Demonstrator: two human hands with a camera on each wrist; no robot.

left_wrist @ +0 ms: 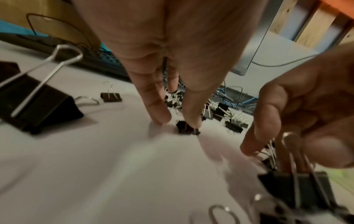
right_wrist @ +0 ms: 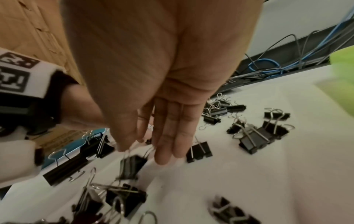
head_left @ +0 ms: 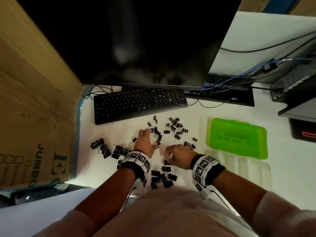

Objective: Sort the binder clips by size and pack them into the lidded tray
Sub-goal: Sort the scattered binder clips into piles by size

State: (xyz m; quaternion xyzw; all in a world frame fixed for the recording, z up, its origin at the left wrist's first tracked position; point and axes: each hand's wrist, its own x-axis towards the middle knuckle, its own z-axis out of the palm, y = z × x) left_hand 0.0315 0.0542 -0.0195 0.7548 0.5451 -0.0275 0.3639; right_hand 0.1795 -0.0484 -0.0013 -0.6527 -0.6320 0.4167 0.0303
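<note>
The left wrist view shows the left hand [left_wrist: 172,60] with straight fingers [left_wrist: 157,112] pointing down to the bench [left_wrist: 95,174]; one fingertip presses on a small binder clip [left_wrist: 186,128] and holds nothing. This clip lies directly under the fingertips, so I judge the left hand is the nearer one to slide it to the pile of small clips [head_left: 156,134] just beyond. The right hand [right_wrist: 162,91] pinches the wire handles of a medium binder clip [right_wrist: 131,166] between thumb and fingers; the clip hangs below, its long axis nearly upright, just above the medium clips [head_left: 162,176] near the body. The large clips [head_left: 106,148] lie to the left. The green lidded tray [head_left: 237,138] stands closed on the right, well apart from both hands, and no clip is packed yet.
</note>
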